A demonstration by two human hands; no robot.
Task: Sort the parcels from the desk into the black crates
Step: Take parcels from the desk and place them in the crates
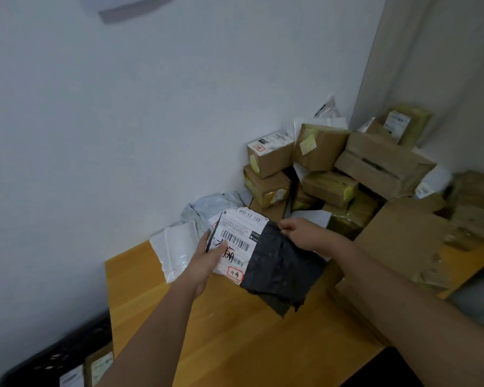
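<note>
Both hands, left hand (210, 255) and right hand (299, 233), grip one black mailer (280, 263); black crate (67, 361) holds few, desk pile (347, 174) mostly unsorted.

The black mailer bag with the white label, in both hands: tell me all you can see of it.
The black mailer bag is soft, crinkled plastic, held tilted above the wooden desk. A white shipping label with barcodes, handwriting and a red stamp covers its left half. The left hand holds the label edge; the right hand pinches the top edge.
</note>
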